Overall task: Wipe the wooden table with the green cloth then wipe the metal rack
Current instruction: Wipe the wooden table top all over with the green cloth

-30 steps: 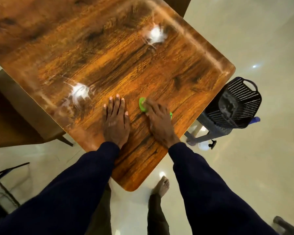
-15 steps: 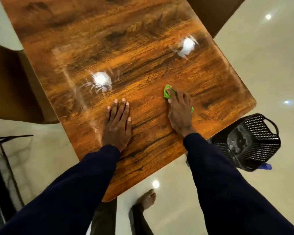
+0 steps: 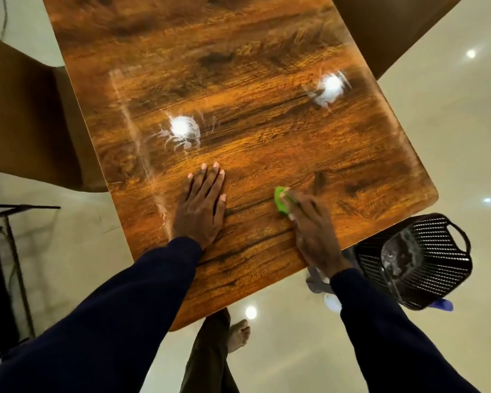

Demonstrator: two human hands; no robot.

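Wooden table (image 3: 267,80), glossy top: left hand (image 3: 200,211) flat, fingers (image 3: 209,180) together, as brace; right hand (image 3: 312,225), fingers flat, presses green cloth (image 3: 280,200) to wipe.

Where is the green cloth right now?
In the head view, the green cloth lies on the wooden table under the right hand, just right of the flat left hand.

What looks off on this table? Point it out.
Whitish smears show on the wooden table around both light reflections, and a pale streak runs down its left side: it looks like unwiped film. Nothing appears spilled or damaged.
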